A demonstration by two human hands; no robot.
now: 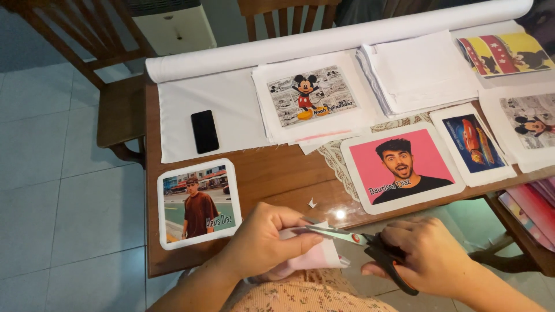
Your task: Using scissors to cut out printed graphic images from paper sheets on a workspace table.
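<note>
While my left hand (263,240) pinches a pink-and-white piece of printed fabric (315,254) at the near edge of the worktop (272,173), my right hand (425,254) works a pair of black-handled scissors (358,240) along its upper edge. My left fingers are closed over the cloth, thumb pressing it from above; my right fingers are curled through the scissor loops, and the blades look nearly closed, their tips lying on the fabric just beside my left thumb. The piece is held off the edge, above my lap, not lying flat.

By my reckoning the trimming is well along but not finished. Two prints with rounded corners already lie flat: a street portrait (198,203) at the near left and a pink portrait (403,166) to the right of centre, resting partly on a lace mat (335,156). A tiny white offcut (312,203) lies between them. Farther back, a cartoon mouse print (311,96), a red car print (473,142) and others at the right edge keep square white margins, which suggests that they are uncut. A stack of white sheets (419,72), a long white roll (324,37) and a black phone (204,131) lie along the far side.
</note>
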